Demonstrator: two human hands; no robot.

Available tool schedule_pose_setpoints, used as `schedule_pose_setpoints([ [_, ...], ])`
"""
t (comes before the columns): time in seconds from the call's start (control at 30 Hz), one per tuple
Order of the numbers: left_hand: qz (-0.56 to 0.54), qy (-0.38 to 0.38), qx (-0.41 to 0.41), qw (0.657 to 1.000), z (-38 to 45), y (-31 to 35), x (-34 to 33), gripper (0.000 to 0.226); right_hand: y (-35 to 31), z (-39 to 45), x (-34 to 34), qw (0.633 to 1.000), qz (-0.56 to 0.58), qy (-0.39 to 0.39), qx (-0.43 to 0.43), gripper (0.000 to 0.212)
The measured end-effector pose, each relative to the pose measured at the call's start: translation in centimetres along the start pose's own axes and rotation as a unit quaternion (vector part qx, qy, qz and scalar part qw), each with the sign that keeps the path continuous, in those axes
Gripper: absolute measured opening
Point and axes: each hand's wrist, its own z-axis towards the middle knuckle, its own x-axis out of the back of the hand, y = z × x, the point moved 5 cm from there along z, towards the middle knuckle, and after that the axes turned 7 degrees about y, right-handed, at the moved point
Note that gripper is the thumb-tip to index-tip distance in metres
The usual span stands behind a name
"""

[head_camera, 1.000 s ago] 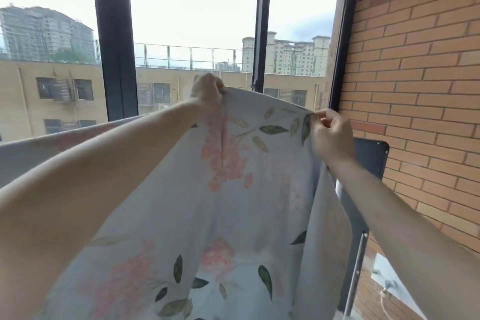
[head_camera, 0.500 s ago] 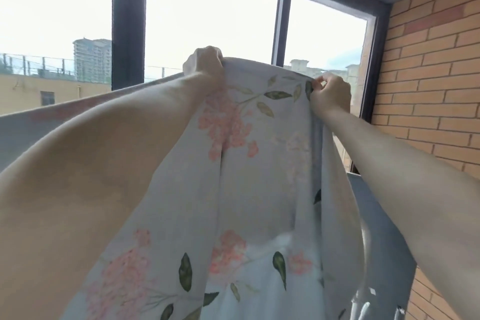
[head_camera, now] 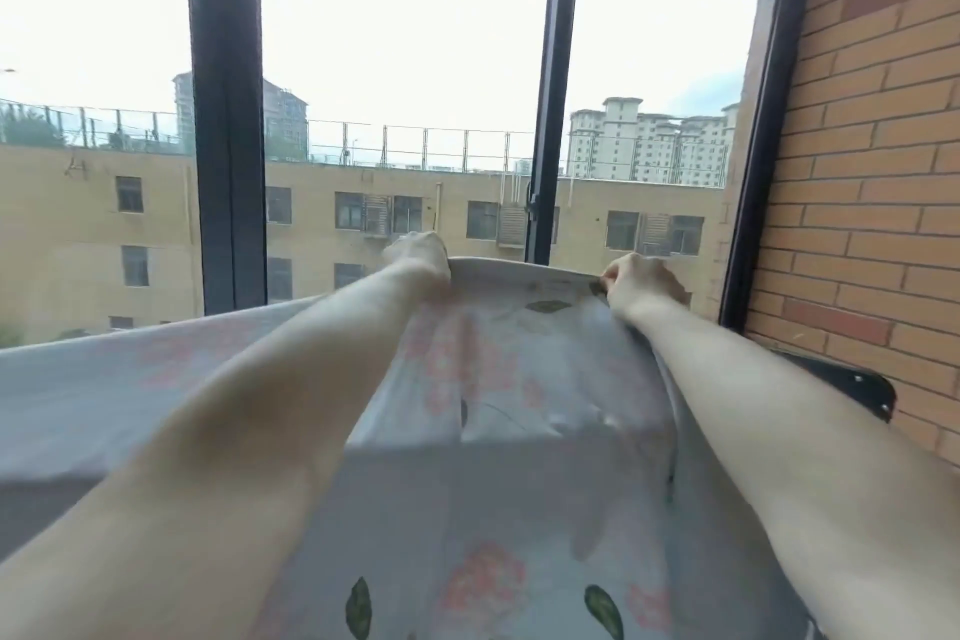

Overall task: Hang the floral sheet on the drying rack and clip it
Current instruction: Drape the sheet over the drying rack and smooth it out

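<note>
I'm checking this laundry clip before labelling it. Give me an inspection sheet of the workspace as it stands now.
Surface: nothing seen.
Job's things: floral sheet stretched out ahead at window height; drying rack and clips not visible.
Clutter: nothing seen.
Hands: left hand grips the sheet's far edge; right hand pinches the same edge nearer the brick wall.
Cables: nothing seen.
Surroundings: dark window frame, black bracket on the wall.
</note>
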Motion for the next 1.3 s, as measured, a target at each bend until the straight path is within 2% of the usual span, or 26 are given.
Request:
schedule_pose_setpoints([
  [0.1,0.056,-0.074,-0.003,0.996,-2.9,-0.7,-4.2,0.018,1.9,-2.5,-5.3,0.997,-0.026,-0.078,0.013,0.016],
  [0.2,0.104,-0.166,-0.024,0.980,-5.8,-1.7,-7.9,0.012,3.2,-5.3,-9.7,0.973,-0.070,-0.217,0.024,0.019],
  [0.3,0.111,-0.334,-0.033,0.935,-8.1,-2.5,-10.5,0.021,3.4,-7.2,-11.0,0.929,-0.137,-0.340,0.054,0.040],
  [0.37,0.097,-0.388,-0.044,0.915,-9.1,-2.2,-10.4,0.030,3.1,-7.7,-10.2,0.915,-0.157,-0.363,0.078,0.044],
  [0.43,0.059,-0.355,-0.075,0.930,-10.0,-0.4,-7.9,0.032,2.9,-8.4,-8.6,0.919,-0.128,-0.362,0.089,0.038],
  [0.5,-0.032,-0.282,-0.102,0.953,-10.8,1.8,-5.2,0.029,3.1,-8.5,-6.7,0.936,-0.011,-0.347,0.060,0.031],
  [0.57,-0.126,-0.259,-0.120,0.950,-13.3,3.5,-2.6,0.032,4.1,-9.2,-4.5,0.937,0.112,-0.330,0.029,0.025],
  [0.63,-0.147,-0.271,-0.154,0.939,-17.3,4.9,-0.8,0.042,6.5,-11.0,-2.1,0.937,0.175,-0.303,0.012,0.023],
  [0.7,-0.113,-0.261,-0.190,0.940,-20.7,5.1,0.2,0.051,9.4,-13.4,-0.6,0.943,0.216,-0.253,-0.019,0.024],
  [0.83,-0.054,-0.180,-0.228,0.955,-24.6,4.1,1.5,0.034,15.0,-19.5,0.9,0.932,0.316,-0.139,-0.109,0.037],
  [0.93,-0.086,-0.130,-0.214,0.964,-25.6,3.3,1.6,0.026,18.1,-24.8,0.5,0.918,0.357,-0.076,-0.153,0.047],
  [1.0,-0.121,-0.098,-0.196,0.968,-25.5,3.1,1.9,0.023,19.5,-28.5,-1.0,0.910,0.369,-0.044,-0.185,0.067],
  [1.07,-0.143,-0.065,-0.178,0.971,-24.9,3.0,2.3,0.021,19.6,-31.4,-3.3,0.899,0.380,-0.052,-0.212,0.074],
  [1.13,-0.150,-0.040,-0.169,0.973,-24.9,3.4,2.4,0.021,19.8,-34.2,-5.8,0.884,0.374,-0.127,-0.248,0.051],
  [1.2,-0.148,-0.019,-0.174,0.973,-25.3,4.0,2.6,0.023,19.6,-35.9,-7.8,0.905,0.323,-0.171,-0.215,0.022],
  [1.23,-0.141,-0.014,-0.178,0.974,-25.7,4.3,2.7,0.023,19.8,-36.3,-8.4,0.915,0.306,-0.177,-0.196,0.022],
  [1.3,-0.124,0.004,-0.183,0.975,-26.1,4.7,2.7,0.023,20.0,-36.7,-8.4,0.909,0.334,-0.148,-0.202,0.033],
])
